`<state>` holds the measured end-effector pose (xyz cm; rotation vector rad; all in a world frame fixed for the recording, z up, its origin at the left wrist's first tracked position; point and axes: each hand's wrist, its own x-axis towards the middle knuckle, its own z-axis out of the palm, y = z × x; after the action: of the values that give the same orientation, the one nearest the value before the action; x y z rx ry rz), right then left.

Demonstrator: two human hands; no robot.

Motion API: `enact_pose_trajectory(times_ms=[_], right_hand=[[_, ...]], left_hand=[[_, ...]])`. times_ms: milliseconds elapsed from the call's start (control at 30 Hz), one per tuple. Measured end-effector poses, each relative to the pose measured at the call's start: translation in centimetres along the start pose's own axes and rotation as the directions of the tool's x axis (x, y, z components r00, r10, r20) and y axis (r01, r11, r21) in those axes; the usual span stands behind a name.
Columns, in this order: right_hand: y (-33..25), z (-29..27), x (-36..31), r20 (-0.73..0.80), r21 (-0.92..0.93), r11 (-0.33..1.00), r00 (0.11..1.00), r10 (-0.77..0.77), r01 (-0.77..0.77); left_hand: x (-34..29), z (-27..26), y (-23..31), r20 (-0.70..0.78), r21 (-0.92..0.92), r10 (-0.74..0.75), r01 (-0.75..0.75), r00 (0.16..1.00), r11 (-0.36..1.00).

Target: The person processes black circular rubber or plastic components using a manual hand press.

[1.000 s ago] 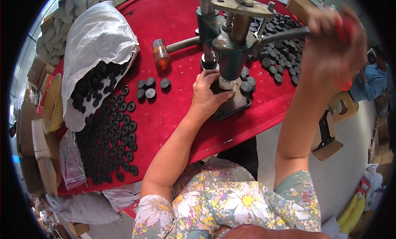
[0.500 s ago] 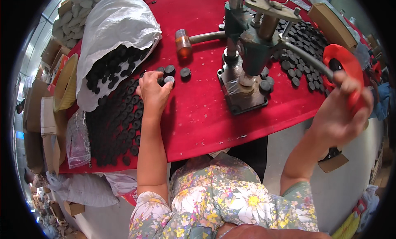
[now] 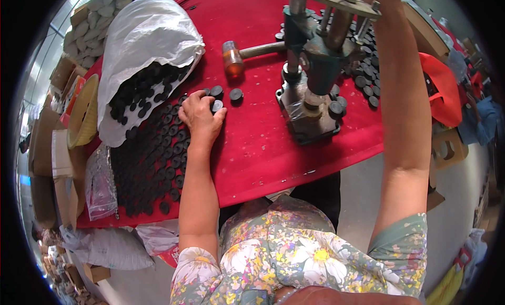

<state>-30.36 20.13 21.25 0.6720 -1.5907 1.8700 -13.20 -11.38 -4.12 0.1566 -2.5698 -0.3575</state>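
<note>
My left hand is over the near edge of a spread of small round black caps, left of the table's middle. Its fingers are curled, and thumb and forefinger close around a cap with a pale grey face. Two black caps lie just beyond, one of them apart to the right. My right forearm reaches up past the hand press; the right hand itself is cut off at the top edge, behind the press head. Clear film lies on the press base, and a few caps sit beside it.
An open white sack spills black caps at the left. A mallet with an amber head lies behind the press. More caps cover the table to the right, near a red bag. A yellow basket stands at the left edge.
My right hand has gone from the press lever's end at the right up to the top edge, mostly out of view. The left hand has shifted slightly toward me and right, closing in on the pale-faced cap.
</note>
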Motion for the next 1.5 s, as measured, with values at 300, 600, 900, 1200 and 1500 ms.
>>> enact_pose_trajectory(times_ms=[300,600,900,1200,1500], right_hand=[[0.3,0.1,0.1,-0.016,0.038,0.998,0.999,-0.045,0.046],[0.0,0.5,-0.5,-0.049,-0.015,0.999,0.998,-0.033,0.032],[-2.2,0.0,-2.3,-0.103,0.073,0.995,0.993,-0.061,0.068],[-6.0,-3.1,-10.2,-0.072,-0.299,0.845,0.873,-0.482,0.443],[-1.5,-10.6,-26.6,-0.055,0.245,0.867,0.899,-0.434,0.433]], left_hand=[[-0.4,0.3,11.4,-0.023,-0.557,0.309,-0.268,0.951,0.786],[-0.8,4.6,17.0,0.085,-0.703,0.188,-0.074,0.979,0.707],[-0.5,5.8,17.2,0.135,-0.79,0.133,0.026,0.982,0.613],[-0.3,6.0,16.4,0.121,-0.801,0.145,0.01,0.982,0.599],[1.4,2.3,11.8,-0.041,-0.706,0.154,-0.138,0.987,0.694]])
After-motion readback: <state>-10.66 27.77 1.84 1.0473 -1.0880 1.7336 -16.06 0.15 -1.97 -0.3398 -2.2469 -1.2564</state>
